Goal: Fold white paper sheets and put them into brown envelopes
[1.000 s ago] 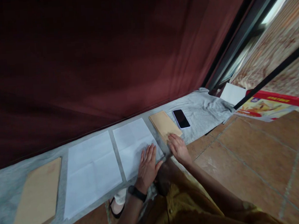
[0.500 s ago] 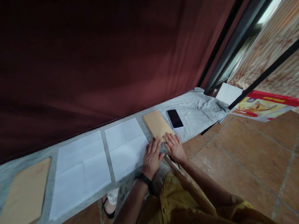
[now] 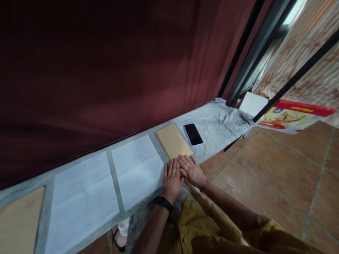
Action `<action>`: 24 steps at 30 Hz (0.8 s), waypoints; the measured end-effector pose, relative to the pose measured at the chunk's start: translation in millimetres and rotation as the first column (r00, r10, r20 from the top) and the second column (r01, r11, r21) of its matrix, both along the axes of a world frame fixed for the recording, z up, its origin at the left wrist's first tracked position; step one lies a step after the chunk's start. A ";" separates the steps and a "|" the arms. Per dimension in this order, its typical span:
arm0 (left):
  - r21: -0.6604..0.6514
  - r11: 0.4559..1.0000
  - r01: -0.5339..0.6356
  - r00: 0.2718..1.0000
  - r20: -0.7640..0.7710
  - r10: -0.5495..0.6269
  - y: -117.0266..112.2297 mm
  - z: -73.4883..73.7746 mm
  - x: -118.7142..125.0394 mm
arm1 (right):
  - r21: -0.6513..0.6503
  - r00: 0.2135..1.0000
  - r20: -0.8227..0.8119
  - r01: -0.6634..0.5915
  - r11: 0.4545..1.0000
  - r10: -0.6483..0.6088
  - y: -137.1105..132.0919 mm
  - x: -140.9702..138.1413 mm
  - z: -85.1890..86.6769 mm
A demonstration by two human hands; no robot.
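My left hand [image 3: 172, 177] lies flat with fingers stretched out, at the near edge of a small brown envelope [image 3: 172, 140] on a grey cloth [image 3: 215, 124]. My right hand [image 3: 191, 169] rests beside it, fingers extended, touching the same near edge. The two hands sit side by side, almost touching. A white sheet of paper [image 3: 136, 168] lies just left of my left hand. A black phone [image 3: 193, 134] lies right of the envelope.
A second white sheet [image 3: 80, 199] and a large brown envelope [image 3: 11, 231] lie further left on the cloth. A dark red curtain [image 3: 96, 70] hangs behind. A white card [image 3: 252, 103] and a red and yellow box [image 3: 293, 115] sit at the right, on a tiled floor [image 3: 278, 181].
My left hand slid right off the white sheet to the small envelope's near edge. My right hand drew in beside it. The view shifted so everything sits further left.
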State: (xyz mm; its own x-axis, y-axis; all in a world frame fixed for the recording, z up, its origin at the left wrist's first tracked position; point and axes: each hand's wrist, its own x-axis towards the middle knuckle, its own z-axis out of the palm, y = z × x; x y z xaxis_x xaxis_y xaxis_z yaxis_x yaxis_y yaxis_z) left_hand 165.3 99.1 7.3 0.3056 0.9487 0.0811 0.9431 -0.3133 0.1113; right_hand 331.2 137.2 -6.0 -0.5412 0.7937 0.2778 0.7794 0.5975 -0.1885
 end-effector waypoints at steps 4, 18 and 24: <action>0.026 1.000 0.008 1.000 -0.013 -0.007 -0.4 -2.4 0.3 | 0.010 1.000 0.001 -0.019 1.000 0.019 3.0 9.9 -2.1; 0.055 0.998 -0.009 1.000 -0.027 0.011 -5.5 -1.2 3.4 | 0.040 0.996 -0.025 0.091 0.995 -0.090 18.4 52.9 -12.8; 0.058 0.998 -0.011 1.000 0.010 0.011 -5.3 -4.5 4.0 | 0.053 0.989 -0.061 0.137 0.989 -0.134 10.8 40.7 0.4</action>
